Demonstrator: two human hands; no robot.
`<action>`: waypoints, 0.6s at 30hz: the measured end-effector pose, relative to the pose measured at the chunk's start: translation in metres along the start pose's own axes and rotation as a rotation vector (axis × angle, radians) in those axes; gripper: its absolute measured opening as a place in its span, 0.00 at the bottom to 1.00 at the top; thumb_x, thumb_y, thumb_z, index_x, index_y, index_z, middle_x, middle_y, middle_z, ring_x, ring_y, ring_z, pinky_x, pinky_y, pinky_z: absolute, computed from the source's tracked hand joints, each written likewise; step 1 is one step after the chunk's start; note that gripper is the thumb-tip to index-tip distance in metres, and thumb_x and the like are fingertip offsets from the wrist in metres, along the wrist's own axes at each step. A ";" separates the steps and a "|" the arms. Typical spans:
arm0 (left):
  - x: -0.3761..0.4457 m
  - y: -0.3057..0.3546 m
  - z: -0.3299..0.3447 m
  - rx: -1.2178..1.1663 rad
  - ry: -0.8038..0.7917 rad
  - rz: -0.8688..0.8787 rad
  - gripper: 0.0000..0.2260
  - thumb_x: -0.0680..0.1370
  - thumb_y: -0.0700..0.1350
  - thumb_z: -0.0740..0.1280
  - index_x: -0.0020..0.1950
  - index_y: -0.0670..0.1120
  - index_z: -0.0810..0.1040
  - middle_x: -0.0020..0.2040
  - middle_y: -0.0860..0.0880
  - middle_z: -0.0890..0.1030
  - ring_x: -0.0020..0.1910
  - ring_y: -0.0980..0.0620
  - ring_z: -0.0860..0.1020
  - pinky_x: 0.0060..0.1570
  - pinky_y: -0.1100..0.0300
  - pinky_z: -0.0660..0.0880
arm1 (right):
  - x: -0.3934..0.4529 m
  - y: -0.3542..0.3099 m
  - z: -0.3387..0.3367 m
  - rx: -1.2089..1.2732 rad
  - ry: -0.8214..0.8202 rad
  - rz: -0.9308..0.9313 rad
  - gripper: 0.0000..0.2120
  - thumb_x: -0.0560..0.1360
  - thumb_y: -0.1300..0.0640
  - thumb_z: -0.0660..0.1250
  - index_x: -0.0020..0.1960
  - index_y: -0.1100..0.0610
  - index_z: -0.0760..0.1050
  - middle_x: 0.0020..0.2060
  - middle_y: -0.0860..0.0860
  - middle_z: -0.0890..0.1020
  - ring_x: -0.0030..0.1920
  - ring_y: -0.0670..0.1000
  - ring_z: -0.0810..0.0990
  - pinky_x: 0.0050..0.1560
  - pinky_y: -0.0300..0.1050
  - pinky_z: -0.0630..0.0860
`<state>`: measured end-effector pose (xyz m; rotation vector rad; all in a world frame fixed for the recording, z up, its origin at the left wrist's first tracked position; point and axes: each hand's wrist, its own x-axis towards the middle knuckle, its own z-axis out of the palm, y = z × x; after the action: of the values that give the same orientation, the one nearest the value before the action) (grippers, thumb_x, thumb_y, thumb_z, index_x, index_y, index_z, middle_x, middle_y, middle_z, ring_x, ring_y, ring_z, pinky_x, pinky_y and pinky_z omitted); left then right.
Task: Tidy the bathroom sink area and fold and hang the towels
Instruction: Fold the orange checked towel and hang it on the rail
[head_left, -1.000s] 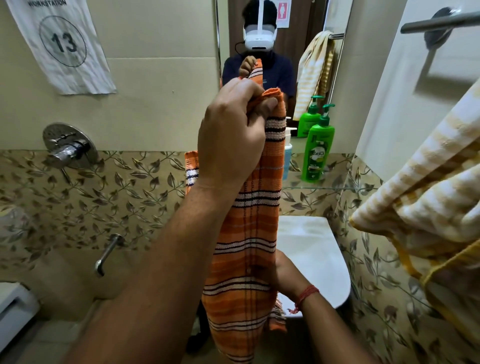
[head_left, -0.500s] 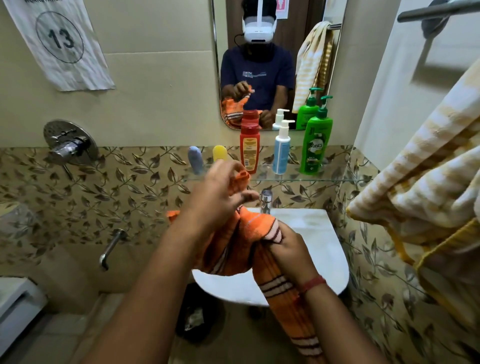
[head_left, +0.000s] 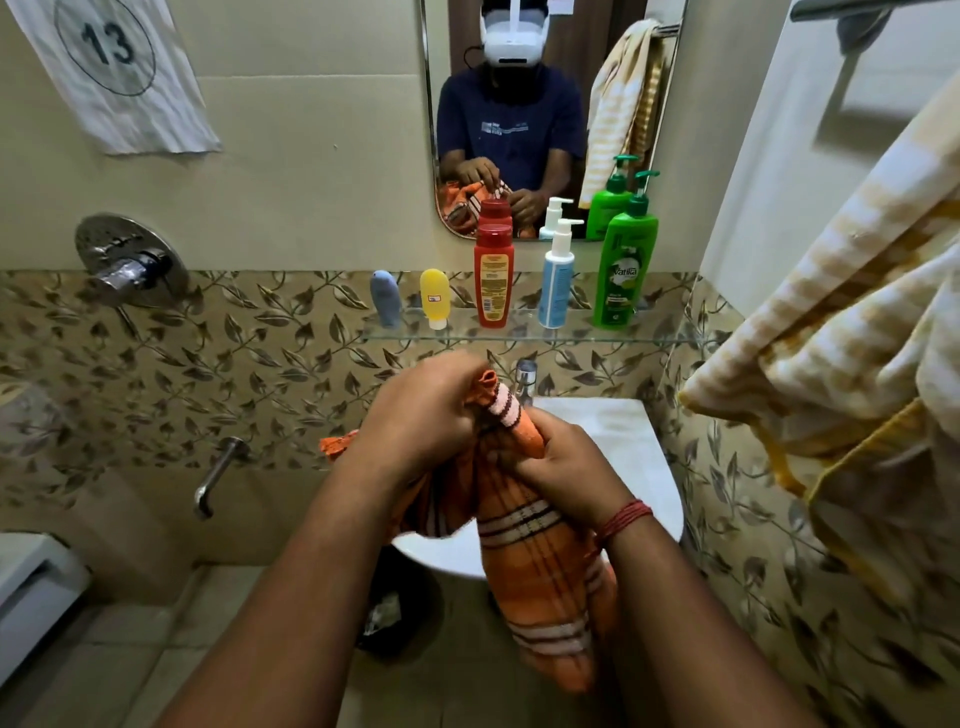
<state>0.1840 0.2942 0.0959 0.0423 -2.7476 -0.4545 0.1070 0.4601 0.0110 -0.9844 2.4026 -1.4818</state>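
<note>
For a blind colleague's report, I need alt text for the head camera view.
Both hands, left hand and right hand, grip a bunched orange striped towel above a white sink. Five bottles stand on a glass shelf below a mirror; a yellow striped towel hangs at right.

A glass shelf (head_left: 670, 339) is fixed to the leaf-patterned wall just above the white sink (head_left: 652, 457) and its tap. Five containers stand upright on it in a row, from left to right: a small blue tube (head_left: 385, 299), a small yellow tube (head_left: 434, 298), a red bottle (head_left: 493, 275), a white-and-blue pump bottle (head_left: 558, 280) and a tall green pump bottle (head_left: 625, 270). The containers stand apart, none touching.
</note>
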 end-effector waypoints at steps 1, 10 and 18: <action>-0.001 0.001 -0.003 0.009 0.052 -0.008 0.12 0.71 0.38 0.67 0.48 0.53 0.72 0.47 0.55 0.76 0.49 0.48 0.77 0.44 0.54 0.73 | -0.004 0.007 0.000 -0.011 -0.027 0.021 0.14 0.70 0.54 0.75 0.54 0.49 0.79 0.45 0.48 0.86 0.47 0.48 0.84 0.50 0.51 0.81; -0.006 -0.001 -0.030 -0.033 0.414 -0.076 0.13 0.72 0.33 0.63 0.52 0.48 0.77 0.49 0.50 0.78 0.46 0.44 0.77 0.42 0.49 0.77 | -0.055 0.079 0.029 -0.035 -0.174 0.329 0.09 0.74 0.62 0.67 0.52 0.52 0.81 0.45 0.49 0.86 0.44 0.48 0.84 0.52 0.51 0.82; -0.011 0.004 -0.027 -0.051 0.339 -0.091 0.14 0.72 0.34 0.63 0.52 0.50 0.76 0.49 0.52 0.78 0.46 0.43 0.78 0.43 0.45 0.78 | -0.042 0.065 -0.020 0.095 0.556 0.263 0.18 0.72 0.71 0.60 0.40 0.48 0.74 0.39 0.49 0.82 0.44 0.55 0.81 0.50 0.54 0.79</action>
<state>0.2040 0.2908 0.1176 0.2128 -2.4078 -0.4920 0.1013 0.5193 -0.0423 -0.2305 2.6379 -1.9303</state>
